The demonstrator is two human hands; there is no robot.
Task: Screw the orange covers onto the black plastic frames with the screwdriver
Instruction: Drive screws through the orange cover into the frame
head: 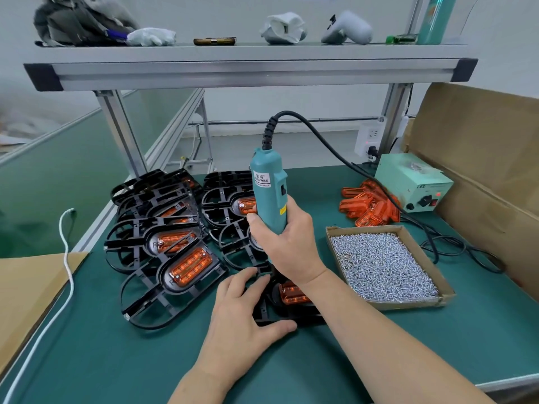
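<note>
Our right hand [287, 243] is wrapped around the lower body of the teal screwdriver [269, 193]. The tool stands nearly upright, its tip hidden behind that hand, above the black frame [262, 312] just below it. Our left hand [242, 316] lies spread and flat on the same frame, thumb along its near edge, pinning it to the bench [116, 360]. To drive this screw well, we judge we should hold the tool square to the frame, press straight down, and bear down with the left hand so the frame cannot twist. We cannot tell whether the bit is seated. The orange cover [291, 294] shows under the right wrist: translucent, ribbed, set in the frame's oval pocket. Left of the left hand lie other frames [163, 282] with covers fitted. Right of the right hand sits a cardboard tray [364, 228] of screws [379, 263], with loose covers [369, 207] heaped beyond it.
</note>
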